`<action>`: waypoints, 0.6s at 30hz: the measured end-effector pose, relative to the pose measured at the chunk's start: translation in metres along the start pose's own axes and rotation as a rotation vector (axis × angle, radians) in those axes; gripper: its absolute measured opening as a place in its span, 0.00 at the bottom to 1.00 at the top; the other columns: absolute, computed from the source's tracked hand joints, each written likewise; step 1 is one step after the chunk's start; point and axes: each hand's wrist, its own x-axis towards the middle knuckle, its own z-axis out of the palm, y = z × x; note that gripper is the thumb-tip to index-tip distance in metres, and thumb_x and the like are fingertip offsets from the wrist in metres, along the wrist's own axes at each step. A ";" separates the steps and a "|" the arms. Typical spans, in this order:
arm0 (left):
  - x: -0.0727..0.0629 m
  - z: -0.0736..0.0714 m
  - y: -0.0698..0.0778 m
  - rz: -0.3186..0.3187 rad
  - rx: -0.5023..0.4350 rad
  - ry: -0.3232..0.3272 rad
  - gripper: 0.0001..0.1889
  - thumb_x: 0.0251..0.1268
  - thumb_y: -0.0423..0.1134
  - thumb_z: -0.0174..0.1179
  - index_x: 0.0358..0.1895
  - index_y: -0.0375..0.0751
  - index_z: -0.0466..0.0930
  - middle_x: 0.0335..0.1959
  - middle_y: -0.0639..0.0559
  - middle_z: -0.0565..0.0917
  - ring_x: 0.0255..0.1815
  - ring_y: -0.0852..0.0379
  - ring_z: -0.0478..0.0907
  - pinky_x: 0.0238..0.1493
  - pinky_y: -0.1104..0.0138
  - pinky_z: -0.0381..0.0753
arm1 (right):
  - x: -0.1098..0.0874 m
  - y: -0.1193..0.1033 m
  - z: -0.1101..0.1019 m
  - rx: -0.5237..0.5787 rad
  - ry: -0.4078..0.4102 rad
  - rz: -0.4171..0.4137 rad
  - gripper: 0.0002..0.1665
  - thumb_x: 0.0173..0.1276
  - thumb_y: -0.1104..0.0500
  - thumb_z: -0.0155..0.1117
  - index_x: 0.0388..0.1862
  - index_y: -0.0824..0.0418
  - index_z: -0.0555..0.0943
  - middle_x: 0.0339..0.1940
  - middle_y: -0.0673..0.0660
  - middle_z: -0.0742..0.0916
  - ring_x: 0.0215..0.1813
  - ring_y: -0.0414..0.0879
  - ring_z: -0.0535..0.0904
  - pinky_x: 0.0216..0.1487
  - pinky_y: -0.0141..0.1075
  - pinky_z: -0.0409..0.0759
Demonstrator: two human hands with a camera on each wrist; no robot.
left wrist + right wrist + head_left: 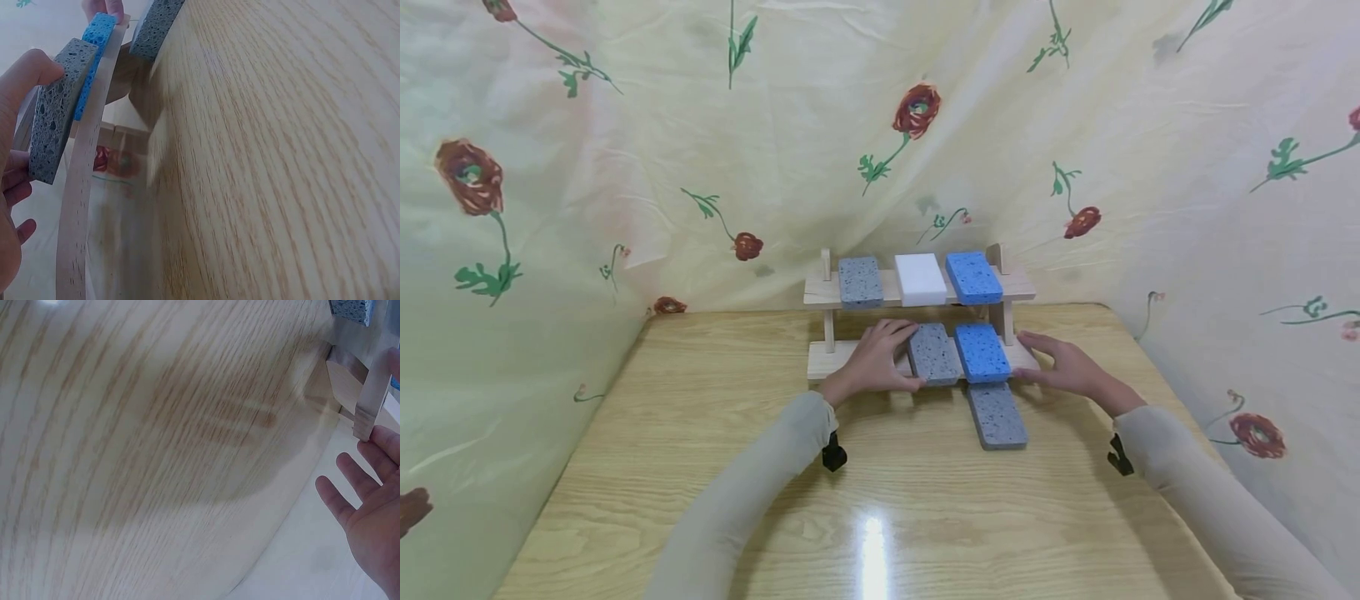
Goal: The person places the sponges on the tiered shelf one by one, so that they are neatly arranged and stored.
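Note:
A grey speckled sponge [933, 354] rests tilted on the lower tier [823, 360] of a small wooden rack. My left hand [877, 358] pinches it from its left side, thumb at the front edge and fingers behind; the left wrist view shows the same sponge [55, 112] against the thumb. Just right of it leans a blue sponge [982, 353]. By the tier's right end is my right hand [1063, 364], its fingers spread and fairly straight. In the right wrist view, the fingertips [369, 447] touch the wooden end [369, 419]. Below the blue sponge, another grey sponge [997, 417] lies on the table.
The upper tier [1017, 285] carries a grey sponge [861, 282], a white sponge [921, 279] and a blue sponge [973, 277]. Wooden posts [829, 331] join the tiers. Behind the wood-grain table [715, 500] hangs a flowered cloth [820, 125], which also runs along both sides.

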 end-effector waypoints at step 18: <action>0.002 0.002 -0.005 -0.014 -0.016 -0.015 0.53 0.51 0.62 0.72 0.79 0.41 0.62 0.77 0.46 0.67 0.76 0.46 0.61 0.76 0.43 0.61 | 0.000 -0.005 -0.001 -0.008 -0.013 0.029 0.51 0.69 0.39 0.67 0.79 0.67 0.62 0.79 0.71 0.66 0.78 0.72 0.59 0.74 0.67 0.60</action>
